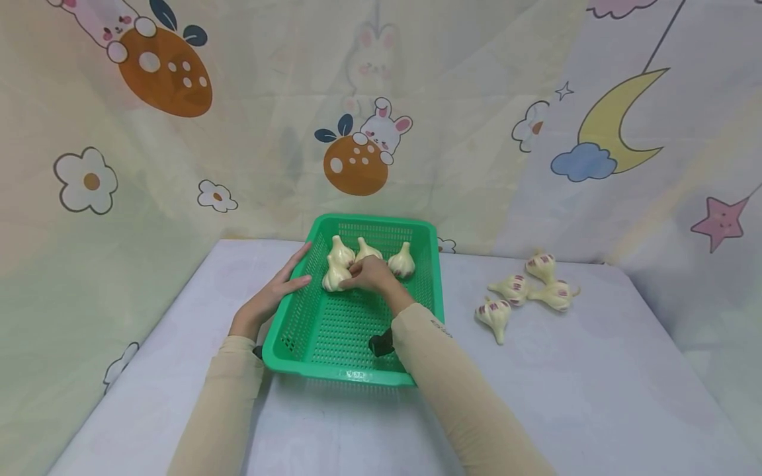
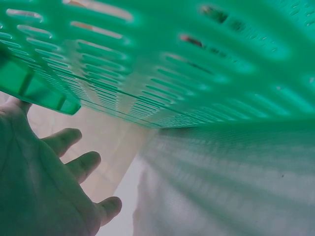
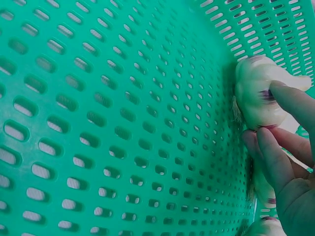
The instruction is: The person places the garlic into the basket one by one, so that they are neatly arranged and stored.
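A green plastic basket [image 1: 351, 324] with slotted walls stands on the table, holding several garlic bulbs toward its back. In the head view my right hand [image 1: 374, 275] reaches inside and pinches the front-left garlic bulb [image 1: 335, 276]. The right wrist view shows the fingers at the side and underside of that garlic bulb [image 3: 258, 91], whose root end faces the basket floor [image 3: 123, 118]. My left hand [image 1: 276, 291] lies along the basket's left side, thumb at the rim. Its fingers [image 2: 83, 166] stretch out straight and spread in the left wrist view.
Several more garlic bulbs [image 1: 553, 295] with purple marks lie in a loose group on the white table [image 1: 565, 383], right of the basket. Behind the table hangs a printed curtain [image 1: 268, 132]. A black wrist device [image 1: 381, 343] is under the right sleeve.
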The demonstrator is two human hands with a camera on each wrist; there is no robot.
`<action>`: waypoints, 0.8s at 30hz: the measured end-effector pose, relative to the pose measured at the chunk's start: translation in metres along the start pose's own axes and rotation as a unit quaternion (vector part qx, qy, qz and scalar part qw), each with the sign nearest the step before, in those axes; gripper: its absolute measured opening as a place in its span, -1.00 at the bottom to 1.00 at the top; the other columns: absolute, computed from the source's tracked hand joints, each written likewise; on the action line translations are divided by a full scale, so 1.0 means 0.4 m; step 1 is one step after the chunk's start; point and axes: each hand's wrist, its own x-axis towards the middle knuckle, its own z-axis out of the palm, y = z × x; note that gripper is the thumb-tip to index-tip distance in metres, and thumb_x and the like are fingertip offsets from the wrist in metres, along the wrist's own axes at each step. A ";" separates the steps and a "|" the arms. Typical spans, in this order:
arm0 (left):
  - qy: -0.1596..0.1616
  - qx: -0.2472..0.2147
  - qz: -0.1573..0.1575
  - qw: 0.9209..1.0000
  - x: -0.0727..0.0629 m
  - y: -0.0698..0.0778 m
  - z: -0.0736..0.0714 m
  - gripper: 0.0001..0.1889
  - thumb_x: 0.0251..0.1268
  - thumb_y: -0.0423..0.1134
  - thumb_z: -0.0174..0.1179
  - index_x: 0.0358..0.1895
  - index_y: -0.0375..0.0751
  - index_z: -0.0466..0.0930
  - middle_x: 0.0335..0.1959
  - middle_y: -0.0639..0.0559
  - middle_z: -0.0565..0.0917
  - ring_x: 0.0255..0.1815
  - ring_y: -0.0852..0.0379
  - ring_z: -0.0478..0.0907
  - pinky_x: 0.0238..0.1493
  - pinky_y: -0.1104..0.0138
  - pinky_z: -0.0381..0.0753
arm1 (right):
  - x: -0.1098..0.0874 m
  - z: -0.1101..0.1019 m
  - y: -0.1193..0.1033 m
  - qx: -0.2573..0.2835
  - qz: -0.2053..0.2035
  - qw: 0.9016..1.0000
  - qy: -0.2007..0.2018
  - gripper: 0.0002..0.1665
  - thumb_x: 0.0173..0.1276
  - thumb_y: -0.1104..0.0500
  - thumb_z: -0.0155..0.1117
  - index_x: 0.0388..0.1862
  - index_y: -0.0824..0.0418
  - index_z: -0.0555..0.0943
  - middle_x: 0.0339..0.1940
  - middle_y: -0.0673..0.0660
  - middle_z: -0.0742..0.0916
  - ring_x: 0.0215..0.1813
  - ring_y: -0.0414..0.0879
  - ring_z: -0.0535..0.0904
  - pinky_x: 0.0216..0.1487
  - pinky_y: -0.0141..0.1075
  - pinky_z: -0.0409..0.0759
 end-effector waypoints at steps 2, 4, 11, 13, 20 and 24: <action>0.000 0.000 0.000 1.000 0.001 -0.003 -0.001 -0.31 0.49 -0.14 -0.11 0.50 0.43 -0.25 0.56 0.15 -0.28 0.51 -0.13 -0.05 0.20 0.27 0.39 | 0.000 0.000 0.000 -0.003 -0.003 1.000 -0.002 -0.56 0.11 -0.03 0.46 -0.14 0.25 0.74 0.11 0.07 0.68 0.12 -0.03 0.55 0.09 -0.24 0.52; 0.002 -0.001 -0.001 1.000 0.001 -0.004 -0.002 -0.32 0.49 -0.14 -0.11 0.49 0.45 -0.24 0.56 0.15 -0.28 0.50 -0.16 0.00 0.17 0.28 0.43 | 0.000 -0.001 0.001 -0.004 -0.007 1.000 -0.003 -0.59 0.11 -0.01 0.46 -0.17 0.26 0.74 0.11 0.07 0.69 0.10 -0.03 0.56 0.07 -0.25 0.53; 0.002 -0.007 -0.004 1.000 -0.001 0.000 -0.001 -0.31 0.48 -0.12 -0.09 0.49 0.46 -0.23 0.56 0.14 -0.27 0.47 -0.20 0.06 0.15 0.22 0.46 | -0.002 -0.003 0.001 -0.008 -0.014 1.000 -0.005 -0.59 0.10 -0.02 0.47 -0.21 0.26 0.75 -0.03 0.09 0.74 0.04 -0.03 0.57 0.03 -0.26 0.54; 0.001 -0.006 -0.004 1.000 -0.002 0.001 -0.001 -0.31 0.48 -0.12 -0.09 0.49 0.45 -0.24 0.56 0.15 -0.27 0.48 -0.19 0.04 0.17 0.22 0.45 | -0.004 -0.004 -0.002 -0.013 -0.011 1.000 -0.004 -0.55 0.10 -0.04 0.47 -0.14 0.25 0.74 -0.05 0.09 0.75 0.05 -0.02 0.58 0.06 -0.23 0.54; 0.001 -0.003 0.000 1.000 -0.002 -0.001 -0.002 -0.31 0.49 -0.13 -0.11 0.50 0.41 -0.25 0.57 0.13 -0.28 0.51 -0.17 -0.03 0.21 0.21 0.40 | -0.005 -0.006 -0.003 -0.029 -0.007 1.000 -0.007 -0.42 0.10 -0.08 0.46 0.04 0.23 0.67 -0.02 0.11 0.74 0.10 -0.02 0.58 0.10 -0.20 0.54; 0.001 -0.001 0.003 1.000 0.000 0.001 0.002 -0.31 0.49 -0.13 -0.11 0.50 0.41 -0.25 0.56 0.15 -0.29 0.53 -0.14 -0.08 0.30 0.09 0.30 | 0.001 -0.005 0.005 -0.033 -0.011 0.999 -0.007 -0.56 0.10 -0.10 0.46 -0.27 0.25 0.72 -0.34 0.05 0.74 -0.26 -0.15 0.52 -0.22 -0.35 0.51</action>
